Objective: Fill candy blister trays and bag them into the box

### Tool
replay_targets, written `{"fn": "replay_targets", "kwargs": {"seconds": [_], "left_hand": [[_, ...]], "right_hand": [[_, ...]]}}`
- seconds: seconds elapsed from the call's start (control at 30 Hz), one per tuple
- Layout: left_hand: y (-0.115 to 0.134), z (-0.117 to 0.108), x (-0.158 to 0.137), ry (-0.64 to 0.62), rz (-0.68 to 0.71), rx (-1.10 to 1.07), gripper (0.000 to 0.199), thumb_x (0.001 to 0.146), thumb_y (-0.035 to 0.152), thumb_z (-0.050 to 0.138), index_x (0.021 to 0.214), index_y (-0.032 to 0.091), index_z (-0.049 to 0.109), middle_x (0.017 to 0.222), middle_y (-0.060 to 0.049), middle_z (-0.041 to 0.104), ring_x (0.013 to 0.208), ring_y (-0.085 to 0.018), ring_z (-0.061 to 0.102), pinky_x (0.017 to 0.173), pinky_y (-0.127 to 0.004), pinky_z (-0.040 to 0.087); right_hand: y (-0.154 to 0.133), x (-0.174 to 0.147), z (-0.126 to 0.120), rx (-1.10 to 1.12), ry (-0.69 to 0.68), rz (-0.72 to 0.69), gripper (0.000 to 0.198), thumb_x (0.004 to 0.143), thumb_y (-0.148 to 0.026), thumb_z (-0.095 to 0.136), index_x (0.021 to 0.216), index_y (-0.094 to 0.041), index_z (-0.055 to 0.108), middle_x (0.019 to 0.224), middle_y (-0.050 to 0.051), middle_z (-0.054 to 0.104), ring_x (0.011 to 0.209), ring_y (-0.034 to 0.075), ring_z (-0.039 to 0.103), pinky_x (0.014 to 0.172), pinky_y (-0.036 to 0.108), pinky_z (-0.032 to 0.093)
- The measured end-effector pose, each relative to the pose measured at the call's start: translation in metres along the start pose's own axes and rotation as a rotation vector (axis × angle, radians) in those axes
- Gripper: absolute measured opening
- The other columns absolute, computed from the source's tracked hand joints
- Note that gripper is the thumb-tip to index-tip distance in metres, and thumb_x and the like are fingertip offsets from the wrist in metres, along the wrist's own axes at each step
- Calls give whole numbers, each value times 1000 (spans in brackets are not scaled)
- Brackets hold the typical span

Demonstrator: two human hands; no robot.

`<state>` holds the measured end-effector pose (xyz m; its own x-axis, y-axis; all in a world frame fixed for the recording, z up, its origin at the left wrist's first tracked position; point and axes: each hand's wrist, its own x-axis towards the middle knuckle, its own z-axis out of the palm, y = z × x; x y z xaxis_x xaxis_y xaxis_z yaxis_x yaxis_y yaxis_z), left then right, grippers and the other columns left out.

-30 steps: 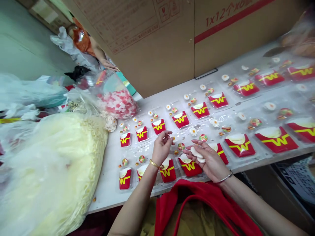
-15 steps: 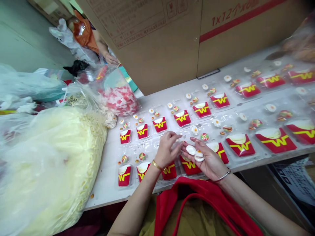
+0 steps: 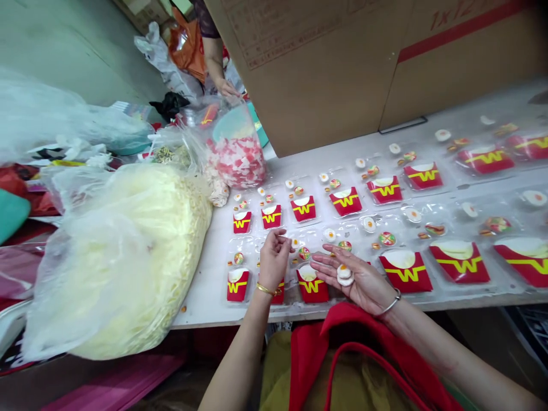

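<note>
My left hand (image 3: 276, 260) is closed in a pinch, its fingertips at a small fried egg piece (image 3: 295, 244) over a clear plastic tray in the front row. My right hand (image 3: 359, 279) is palm up with fingers stretched out; a small stack of fried egg pieces (image 3: 345, 275) rests on it. Beneath the hands, clear trays hold red fries boxes (image 3: 312, 288) with a yellow W. Small round pizza pieces (image 3: 303, 253) and tiny burger pieces sit in their upper hollows. Another fried egg piece (image 3: 329, 235) lies in the neighbouring tray.
Two rows of trays run along the white table (image 3: 205, 291). At left bulges a big bag of pale yellow pieces (image 3: 158, 240); behind it stands a bag of pink and white pieces (image 3: 240, 162). A large cardboard box (image 3: 325, 97) blocks the back. A co-worker's hand (image 3: 226, 88) touches the pink bag.
The view has swung left. My left hand has moved from beside my right hand to the tray on its left. Fewer egg pieces lie on my right palm.
</note>
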<state>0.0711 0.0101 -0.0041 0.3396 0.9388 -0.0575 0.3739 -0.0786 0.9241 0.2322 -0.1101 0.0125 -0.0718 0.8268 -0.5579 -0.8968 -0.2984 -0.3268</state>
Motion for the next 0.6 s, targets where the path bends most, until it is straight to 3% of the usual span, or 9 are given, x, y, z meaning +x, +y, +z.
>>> {"fn": "replay_targets", "kwargs": {"seconds": [0.17,0.3,0.37,0.5,0.6], "left_hand": [[-23,0,15,43,81,357,14,87,25,49,99,19,55,78,-1,61,72,-14,58,70,-27,43],[-22,8,17,27,175,792,10,87,21,48,89,19,58,82,-5,64,81,-20,58,79,-36,38],[-17,9,16,15,199,907,10,87,20,48,86,18,58,86,-7,63,88,-23,57,81,-38,36],[4,4,6,-58,235,760,20,92,26,45,104,19,59,98,-8,62,95,-22,56,84,-37,36],[26,1,-10,-350,331,497,29,90,36,53,115,24,58,103,-6,59,98,-20,55,86,-33,39]], "right_hand": [[2,2,5,-6,-19,25,32,93,-28,53,121,-16,47,120,18,63,109,25,63,98,39,47],[3,4,3,12,-19,30,33,93,-32,53,122,-16,48,122,18,62,109,24,63,97,37,47],[3,5,4,17,-9,24,33,93,-33,53,121,-16,49,122,18,62,109,24,63,96,36,48],[2,7,10,61,6,33,34,93,-40,51,119,-18,50,114,15,65,103,22,66,91,36,51],[3,11,17,83,-16,49,35,94,-45,48,118,-20,51,108,10,68,93,19,68,78,30,55]]}}
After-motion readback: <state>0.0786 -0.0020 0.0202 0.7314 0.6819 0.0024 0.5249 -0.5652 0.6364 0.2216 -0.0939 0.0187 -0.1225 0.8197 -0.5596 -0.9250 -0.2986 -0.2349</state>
